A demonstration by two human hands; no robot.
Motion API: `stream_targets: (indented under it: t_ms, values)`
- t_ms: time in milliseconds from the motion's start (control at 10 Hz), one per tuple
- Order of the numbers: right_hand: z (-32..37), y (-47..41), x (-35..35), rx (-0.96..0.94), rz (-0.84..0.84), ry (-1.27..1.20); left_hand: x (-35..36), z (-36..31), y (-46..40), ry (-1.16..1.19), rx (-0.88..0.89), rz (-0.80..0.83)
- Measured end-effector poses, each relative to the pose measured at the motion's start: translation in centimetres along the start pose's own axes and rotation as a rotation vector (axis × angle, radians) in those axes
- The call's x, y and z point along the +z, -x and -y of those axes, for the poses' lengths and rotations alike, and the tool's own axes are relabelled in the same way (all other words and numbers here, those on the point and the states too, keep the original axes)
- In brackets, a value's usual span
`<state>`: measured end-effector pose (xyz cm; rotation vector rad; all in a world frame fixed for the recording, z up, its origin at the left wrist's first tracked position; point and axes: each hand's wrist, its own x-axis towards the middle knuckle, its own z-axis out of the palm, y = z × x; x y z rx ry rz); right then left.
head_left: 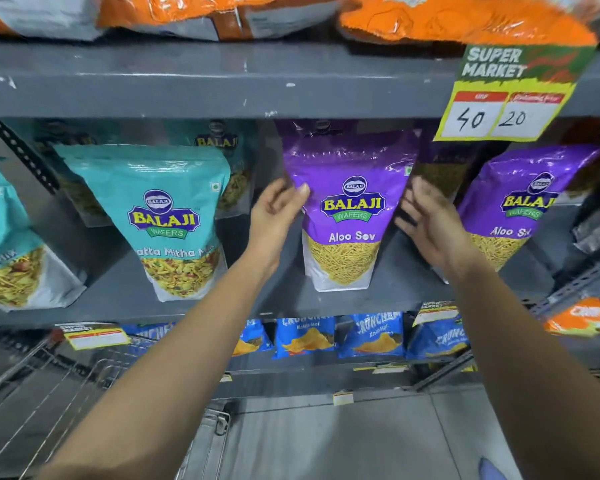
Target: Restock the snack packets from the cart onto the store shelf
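A purple Aloo Sev packet (pixel 350 216) stands upright on the grey middle shelf (pixel 257 303). My left hand (pixel 274 216) pinches its left edge, thumb on the front and fingers behind. My right hand (pixel 430 226) hovers at the packet's right edge with fingers spread, holding nothing. Another purple Aloo Sev packet (pixel 513 209) leans just right of that hand. More purple packets stand behind in the shadow. The wire cart (pixel 66 386) is at the lower left; I see no packets in the part that shows.
Teal Khatta Mitha Mix packets (pixel 167 216) fill the shelf's left side. Orange packets (pixel 447 19) lie on the shelf above, where a price tag (pixel 506 95) hangs. Blue Crunchex packets (pixel 305 337) line the lower shelf. The grey floor (pixel 343 441) is below.
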<state>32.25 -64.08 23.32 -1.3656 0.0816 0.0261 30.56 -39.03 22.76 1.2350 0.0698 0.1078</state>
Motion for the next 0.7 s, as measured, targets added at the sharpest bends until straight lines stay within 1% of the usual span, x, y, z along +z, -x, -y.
stream_targets:
  t_ms: [100, 200, 300, 400, 500, 600, 700]
  values:
    - [-5.0, 1.2, -1.2, 0.091, 0.075, 0.209, -1.9, 4.4, 1.5, -0.275, -0.133, 0.158]
    - [-8.8, 2.1, -1.4, 0.152, 0.209, 0.478, -2.9, 8.2, 3.0, -0.456, -0.179, 0.243]
    - [-9.6, 2.2, -1.0, 0.117, 0.186, 0.548, -2.8, 9.5, 3.4, -0.513, -0.109, 0.165]
    - [-9.7, 2.1, -0.8, 0.095, 0.201, 0.538, -2.8, 9.8, 3.4, -0.528, -0.069, 0.140]
    - [-9.5, 2.4, -0.7, 0.105, 0.205, 0.571, -2.8, 9.7, 3.5, -0.573, -0.069, 0.144]
    - [-8.8, 2.6, -0.6, 0.117, 0.189, 0.511, -3.1, 9.5, 3.7, -0.597, -0.087, 0.206]
    - [-8.5, 4.4, -0.7, 0.050, -0.107, 0.436, -3.3, 8.9, 5.4, -0.626, 0.009, 0.079]
